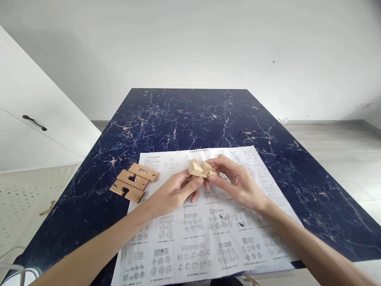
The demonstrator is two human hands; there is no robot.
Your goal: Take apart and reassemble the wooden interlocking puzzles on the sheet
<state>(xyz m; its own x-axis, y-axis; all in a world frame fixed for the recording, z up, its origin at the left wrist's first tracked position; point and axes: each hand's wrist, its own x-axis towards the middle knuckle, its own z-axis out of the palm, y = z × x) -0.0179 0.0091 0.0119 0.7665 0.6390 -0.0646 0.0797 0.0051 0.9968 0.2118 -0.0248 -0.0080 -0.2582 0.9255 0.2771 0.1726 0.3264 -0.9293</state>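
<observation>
Light wooden puzzle pieces (196,167), partly fitted together, are held up between my two hands over the printed sheet. My left hand (178,188) pinches them from the left, thumb at the near side. From the right, my right hand (233,180) grips their other end with thumb and fingers. The fingers hide parts of the pieces, so I cannot tell how many there are. Beneath lies a large white instruction sheet (196,258) with rows of small puzzle drawings. Left of my left hand, flat notched wooden pieces (143,172) with black numbers overlap on the sheet's edge and the table.
The table (184,119) has a dark blue marbled top. At the left stands a white cabinet (35,99) with a black handle (35,122). A perforated pale surface (24,198) with a small wooden piece (47,209) is at lower left. A white wall rises behind.
</observation>
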